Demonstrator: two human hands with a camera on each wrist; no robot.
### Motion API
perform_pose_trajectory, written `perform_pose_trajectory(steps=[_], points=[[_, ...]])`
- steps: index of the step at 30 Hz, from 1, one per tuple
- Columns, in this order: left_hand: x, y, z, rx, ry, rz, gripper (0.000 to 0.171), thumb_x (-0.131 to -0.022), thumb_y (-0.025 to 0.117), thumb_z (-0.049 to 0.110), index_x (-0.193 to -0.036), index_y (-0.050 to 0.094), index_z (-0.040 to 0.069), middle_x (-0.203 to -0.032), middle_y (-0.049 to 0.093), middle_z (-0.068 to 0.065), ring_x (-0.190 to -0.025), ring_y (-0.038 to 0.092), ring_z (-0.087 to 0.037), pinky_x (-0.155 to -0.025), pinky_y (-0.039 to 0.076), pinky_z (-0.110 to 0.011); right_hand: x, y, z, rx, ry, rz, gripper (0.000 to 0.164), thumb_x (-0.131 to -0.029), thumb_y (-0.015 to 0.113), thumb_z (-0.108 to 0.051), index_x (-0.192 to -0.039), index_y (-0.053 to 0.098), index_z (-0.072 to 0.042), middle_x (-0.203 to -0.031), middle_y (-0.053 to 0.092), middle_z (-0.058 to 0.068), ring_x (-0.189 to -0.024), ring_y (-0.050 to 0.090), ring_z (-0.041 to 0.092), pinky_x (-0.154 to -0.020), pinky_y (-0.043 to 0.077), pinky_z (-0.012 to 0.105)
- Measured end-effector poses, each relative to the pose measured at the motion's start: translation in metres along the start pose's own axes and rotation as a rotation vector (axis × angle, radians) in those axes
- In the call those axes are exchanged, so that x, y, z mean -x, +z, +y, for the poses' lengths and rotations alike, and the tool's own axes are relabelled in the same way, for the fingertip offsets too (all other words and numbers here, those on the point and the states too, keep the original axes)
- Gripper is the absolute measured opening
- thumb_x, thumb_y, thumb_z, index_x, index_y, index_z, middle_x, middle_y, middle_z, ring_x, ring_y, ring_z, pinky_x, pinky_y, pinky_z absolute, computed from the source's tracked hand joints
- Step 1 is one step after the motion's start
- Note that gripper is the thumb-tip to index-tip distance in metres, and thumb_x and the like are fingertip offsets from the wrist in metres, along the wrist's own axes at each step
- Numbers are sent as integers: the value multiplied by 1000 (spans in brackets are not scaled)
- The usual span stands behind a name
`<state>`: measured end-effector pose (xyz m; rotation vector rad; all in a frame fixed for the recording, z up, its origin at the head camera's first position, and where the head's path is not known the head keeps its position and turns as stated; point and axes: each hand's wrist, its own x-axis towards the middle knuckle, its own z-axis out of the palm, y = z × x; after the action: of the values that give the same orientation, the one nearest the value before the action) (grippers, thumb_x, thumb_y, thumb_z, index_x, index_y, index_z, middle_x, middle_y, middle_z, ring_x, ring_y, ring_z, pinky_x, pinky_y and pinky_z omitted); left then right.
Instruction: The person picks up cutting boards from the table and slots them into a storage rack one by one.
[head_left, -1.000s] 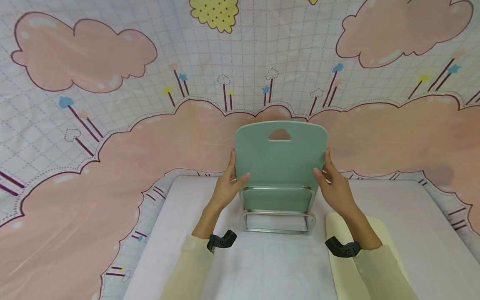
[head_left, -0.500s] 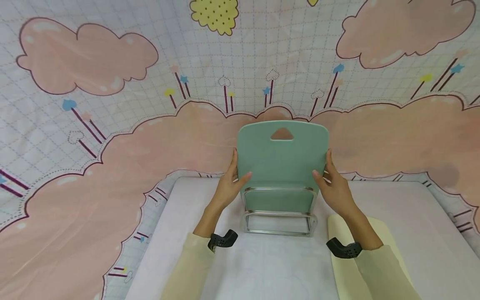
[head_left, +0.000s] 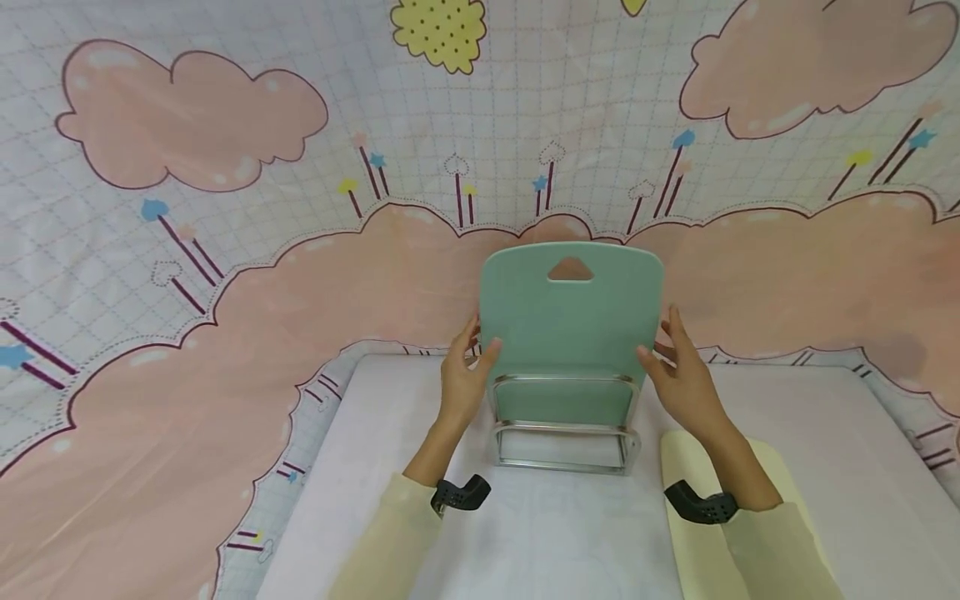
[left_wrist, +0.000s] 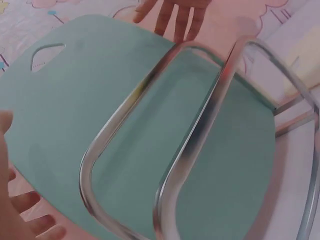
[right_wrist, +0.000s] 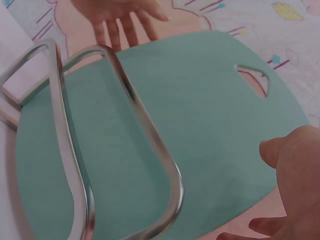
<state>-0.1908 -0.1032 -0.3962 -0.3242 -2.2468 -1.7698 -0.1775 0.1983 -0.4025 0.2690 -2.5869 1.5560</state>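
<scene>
A green cutting board (head_left: 570, 325) with a handle slot near its top stands upright in a metal wire rack (head_left: 562, 429) on the white table. My left hand (head_left: 462, 379) is at the board's left edge, thumb overlapping its face in the head view and fingers extended. On the opposite side, my right hand (head_left: 684, 387) has its fingers spread beside the right edge, with its thumb near the board's face. In the left wrist view, the rack's bent bars (left_wrist: 197, 127) cross in front of the board (left_wrist: 45, 115). Neither hand grips anything.
A pale yellow flat piece (head_left: 682, 458) with rounded corners lies on the table under my right forearm. Behind the white table (head_left: 825, 433) hangs a cloth backdrop (head_left: 300, 283) printed with clouds. Each wrist carries a black strap device (head_left: 701, 504).
Both hands have loosened from the board's sides, the right one moving outward to the right. The board stays upright in the rack. The whole head view has shifted slightly.
</scene>
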Motion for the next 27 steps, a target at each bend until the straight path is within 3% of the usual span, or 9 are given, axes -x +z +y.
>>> perform_pose_trajectory(steps=[5,8,12,16,19,21,24,27], points=[[12,4,5,31,51,209,42,-96,56,8,-133,47,-9,-128,52,-23,-114,47,-42,-92,43,-47,10,-5,3,35,13,18,78,-101,48,-34,-152,-11,-31,-155,18,20,-130,35,46,-99,34,59],[23,10,1,83,115,324,31,-97,53,2,-125,52,-10,-119,57,-24,-109,52,-36,-88,45,-38,18,-7,7,58,13,20,75,-102,46,-33,-153,-8,-29,-151,27,21,-128,39,46,-98,35,59],[43,25,-14,174,222,371,23,-95,48,-8,-117,54,-12,-109,59,-26,-103,56,-33,-87,45,-29,31,-11,13,89,21,22,69,-103,43,-31,-154,-3,-24,-147,37,19,-126,42,44,-96,36,60],[63,43,-30,273,277,290,24,-95,44,-10,-117,54,-11,-106,59,-24,-101,57,-31,-87,47,-29,46,-16,21,108,39,37,67,-103,44,-30,-155,4,-17,-145,39,20,-124,44,44,-93,38,60],[80,56,-32,363,272,205,23,-97,42,-8,-117,52,-12,-101,58,-25,-96,58,-30,-83,49,-30,56,-17,28,130,47,50,64,-103,45,-28,-154,11,-11,-143,40,22,-122,46,43,-93,40,55],[91,65,-33,415,259,142,22,-98,41,-8,-117,51,-14,-98,57,-26,-93,59,-31,-81,50,-32,63,-18,35,151,49,66,62,-103,45,-27,-153,16,-7,-141,42,22,-121,47,42,-96,44,37],[109,82,-35,468,188,45,21,-98,42,-6,-116,52,-12,-96,57,-28,-89,59,-32,-77,51,-32,73,-20,45,171,57,90,59,-103,45,-25,-151,21,-3,-138,45,23,-118,49,41,-89,40,10],[127,100,-40,496,49,-45,20,-98,45,-3,-115,54,-8,-96,58,-28,-88,60,-32,-76,52,-33,83,-22,54,184,81,103,56,-103,44,-25,-150,23,-2,-136,46,23,-117,49,41,-83,35,3]])
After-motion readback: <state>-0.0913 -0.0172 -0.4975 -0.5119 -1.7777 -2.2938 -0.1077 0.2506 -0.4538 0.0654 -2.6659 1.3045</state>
